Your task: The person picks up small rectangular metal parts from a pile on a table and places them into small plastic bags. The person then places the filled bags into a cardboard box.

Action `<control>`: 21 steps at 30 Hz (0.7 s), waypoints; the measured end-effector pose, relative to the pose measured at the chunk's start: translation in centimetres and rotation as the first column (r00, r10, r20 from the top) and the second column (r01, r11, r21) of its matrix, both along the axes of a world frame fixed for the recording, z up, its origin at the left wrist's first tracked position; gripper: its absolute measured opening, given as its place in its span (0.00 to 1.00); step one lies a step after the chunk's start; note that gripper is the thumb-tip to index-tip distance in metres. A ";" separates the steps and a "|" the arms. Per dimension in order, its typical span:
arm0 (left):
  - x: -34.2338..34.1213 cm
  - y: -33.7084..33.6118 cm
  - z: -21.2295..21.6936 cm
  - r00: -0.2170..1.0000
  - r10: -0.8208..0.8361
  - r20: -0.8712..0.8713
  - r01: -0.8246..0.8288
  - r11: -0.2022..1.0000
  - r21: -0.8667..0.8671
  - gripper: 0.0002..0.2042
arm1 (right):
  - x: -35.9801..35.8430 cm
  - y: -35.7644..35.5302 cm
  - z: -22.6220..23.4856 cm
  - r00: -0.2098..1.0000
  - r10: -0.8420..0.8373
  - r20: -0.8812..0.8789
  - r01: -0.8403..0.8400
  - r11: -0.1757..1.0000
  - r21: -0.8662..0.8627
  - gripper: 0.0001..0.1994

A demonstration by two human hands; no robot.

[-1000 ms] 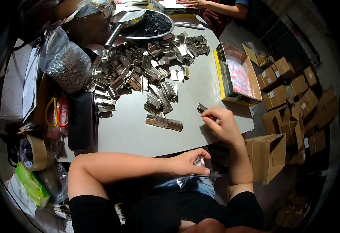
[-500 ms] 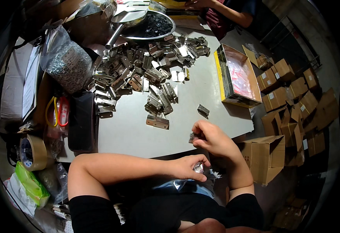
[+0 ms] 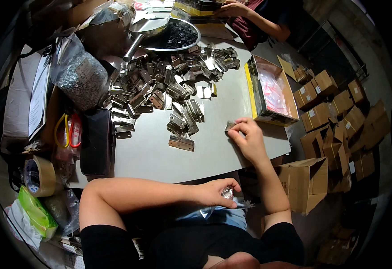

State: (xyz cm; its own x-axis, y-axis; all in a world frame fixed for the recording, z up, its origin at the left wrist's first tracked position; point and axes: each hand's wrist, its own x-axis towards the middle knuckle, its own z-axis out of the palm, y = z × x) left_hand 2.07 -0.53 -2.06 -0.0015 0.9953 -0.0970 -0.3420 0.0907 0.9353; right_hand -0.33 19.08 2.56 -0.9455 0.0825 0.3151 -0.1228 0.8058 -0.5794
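My left hand (image 3: 216, 193) stays low, off the table's front edge, closed around a shiny metal piece (image 3: 227, 193) that seems to sit in clear plastic; a corner of clear film (image 3: 206, 211) hangs below. Its exact shape is hidden by the fingers. On the right part of the table, my right hand (image 3: 246, 134) pinches a small metal bracket (image 3: 229, 126) at the tabletop. Whether one or two brackets lie under those fingertips I cannot tell. To the left spreads a heap of similar bent metal brackets (image 3: 181, 142) with holes.
A yellow-and-black box (image 3: 251, 87) of small clear bags stands at right. Behind the heap is a steel bowl (image 3: 199, 38) of black parts with a scoop (image 3: 135, 47). A bag of screws (image 3: 81, 80) and a dark case (image 3: 96, 143) sit left. Another person's hand (image 3: 232, 9) is at the back.
My right hand has moved from near the table's front edge, forward to the bracket lying on the table, carrying a small metal piece. My left hand has barely moved.
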 end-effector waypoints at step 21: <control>-0.1 -0.2 0.4 0.999 0.041 -0.021 -0.041 0.999 -0.001 0.24 | 2.8 0.0 -1.1 0.987 0.053 -0.149 -0.043 0.996 0.072 0.08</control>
State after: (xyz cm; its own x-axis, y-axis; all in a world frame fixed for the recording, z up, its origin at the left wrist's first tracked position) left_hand 1.94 -0.70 -1.69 -0.0446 0.9942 -0.0983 -0.3255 0.0785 0.9423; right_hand 2.46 19.07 1.48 -0.8892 0.0114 0.4574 -0.2440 0.8339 -0.4950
